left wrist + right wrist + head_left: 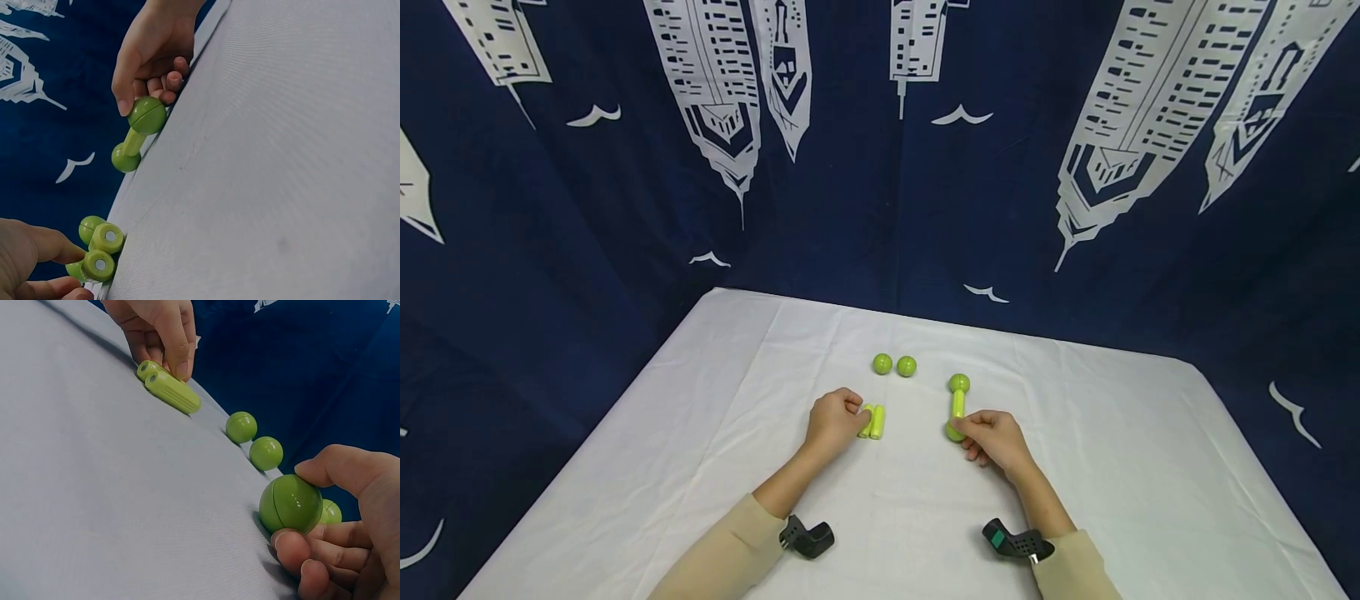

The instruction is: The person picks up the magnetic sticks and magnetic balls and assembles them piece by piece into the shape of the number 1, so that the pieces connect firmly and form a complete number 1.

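Note:
Two yellow-green rods with round grey discs in their ends lie side by side on the white cloth. My left hand (835, 422) pinches the left rod (99, 265) between thumb and finger, while the right rod (877, 422) lies right against it. On the other side, a dumbbell-shaped piece (958, 403) consists of a third rod with a green ball at each end. Thumb and fingers of my right hand (997, 439) grip its near ball (290, 504); its far ball (959, 382) points away from me.
Two loose green balls, a left one (882, 363) and a right one (906, 366), sit close together beyond the rods. White cloth covers the table (1120, 467). A dark blue curtain (865, 208) with white building prints hangs behind its far edge.

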Action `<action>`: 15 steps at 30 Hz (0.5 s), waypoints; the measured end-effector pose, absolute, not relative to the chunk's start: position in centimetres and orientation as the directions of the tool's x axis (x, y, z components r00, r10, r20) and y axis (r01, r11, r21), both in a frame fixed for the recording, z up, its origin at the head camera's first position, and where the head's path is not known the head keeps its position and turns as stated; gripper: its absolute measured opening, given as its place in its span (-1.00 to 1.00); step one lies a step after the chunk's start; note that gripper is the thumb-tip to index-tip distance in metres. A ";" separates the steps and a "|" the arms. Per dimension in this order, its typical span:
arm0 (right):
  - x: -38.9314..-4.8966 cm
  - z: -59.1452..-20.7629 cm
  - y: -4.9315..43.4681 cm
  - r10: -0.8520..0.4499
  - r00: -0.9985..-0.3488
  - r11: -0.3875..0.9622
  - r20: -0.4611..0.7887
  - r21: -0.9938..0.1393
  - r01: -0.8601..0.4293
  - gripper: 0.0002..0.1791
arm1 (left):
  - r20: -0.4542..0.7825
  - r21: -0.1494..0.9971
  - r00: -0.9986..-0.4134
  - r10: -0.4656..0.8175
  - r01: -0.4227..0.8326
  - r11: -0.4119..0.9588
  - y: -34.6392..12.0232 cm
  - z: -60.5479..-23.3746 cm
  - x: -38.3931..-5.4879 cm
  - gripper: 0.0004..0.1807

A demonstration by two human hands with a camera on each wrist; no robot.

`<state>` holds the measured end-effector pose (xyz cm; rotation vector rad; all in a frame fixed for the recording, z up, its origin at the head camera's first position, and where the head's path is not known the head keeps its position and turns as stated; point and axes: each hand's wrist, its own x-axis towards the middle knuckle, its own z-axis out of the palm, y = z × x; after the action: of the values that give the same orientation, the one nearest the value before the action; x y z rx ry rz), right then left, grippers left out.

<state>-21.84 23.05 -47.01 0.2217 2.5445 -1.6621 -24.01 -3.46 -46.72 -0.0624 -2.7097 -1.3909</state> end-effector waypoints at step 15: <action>-22.2 -47.6 23.1 0.084 -0.984 0.379 -0.156 -0.908 0.176 -0.66 | 0.102 0.818 -0.995 0.000 0.084 0.569 -3.2 -46.9 -23.7 -0.86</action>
<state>-22.23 23.08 -47.63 0.2396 2.5384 -1.6879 -23.74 -3.24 -46.90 -0.0722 -2.7019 -1.4157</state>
